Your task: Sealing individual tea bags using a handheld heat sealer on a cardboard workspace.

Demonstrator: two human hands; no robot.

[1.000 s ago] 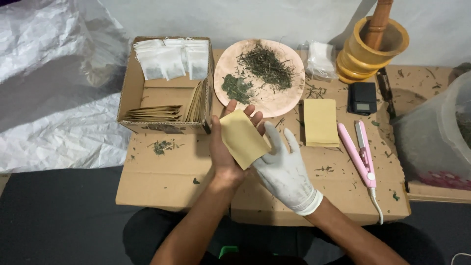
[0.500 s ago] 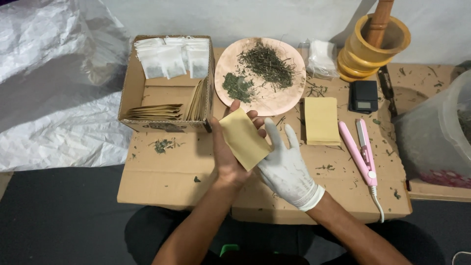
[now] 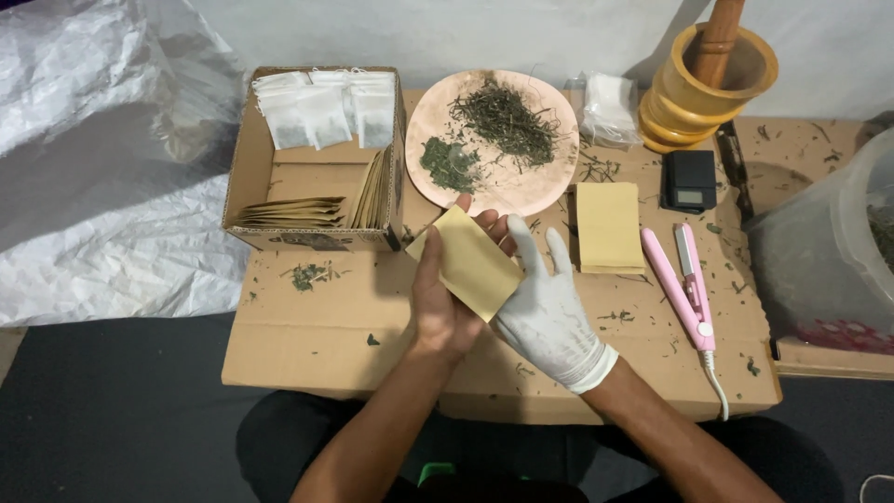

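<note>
1. My left hand [image 3: 445, 307], bare, grips a tan paper pouch [image 3: 470, 264] from below, thumb along its left edge, so the flat face tilts up toward me for inspection.
2. My right hand [image 3: 549, 312], in a white glove, lies open with fingers spread under the pouch's right edge, backing it without pinching it.
3. The pouch sits between both hands, raised off the cardboard bench [image 3: 326, 326].
4. Just beyond my fingertips: a pink plate [image 3: 438, 116] of dried green herbs, close for easy reach.
5. Right of the gloved hand: a stack of matching pouches [image 3: 609, 226], then a pink heat sealer [image 3: 687, 284], lined up in working order.
6. Left of my bare hand: an open carton [image 3: 244, 177] holding white bags and more tan pouches.
</note>
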